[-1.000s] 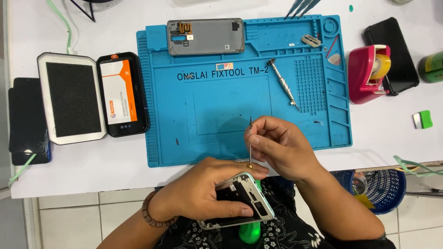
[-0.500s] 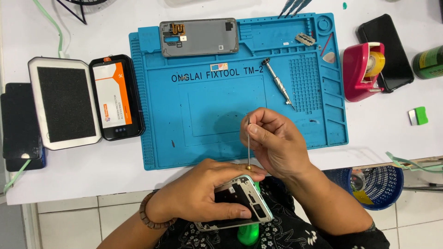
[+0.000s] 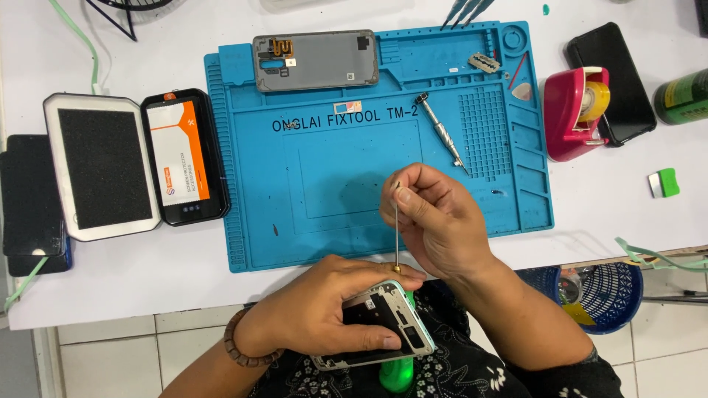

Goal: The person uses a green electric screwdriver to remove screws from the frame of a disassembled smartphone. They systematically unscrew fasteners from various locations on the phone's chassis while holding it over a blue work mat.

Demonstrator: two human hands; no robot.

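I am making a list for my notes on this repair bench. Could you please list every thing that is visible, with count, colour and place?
opened phone: 1, silver frame with dark inside, below the table edge, in the left hand
thin tool: 1, metal, upright above the phone, in the right hand
work mat: 1, blue, table centre
phone back cover: 1, grey, top of mat
screwdriver: 1, silver, on mat, right of centre
tape dispenser: 1, pink, right of mat
dark phone: 1, black, behind the dispenser
phone with orange sheet: 1, black, left of mat
white-framed tablet: 1, left of that phone
basket: 1, blue, below table at right
left hand: 1, grips the phone, bead bracelet on wrist
right hand: 1, pinches the tool
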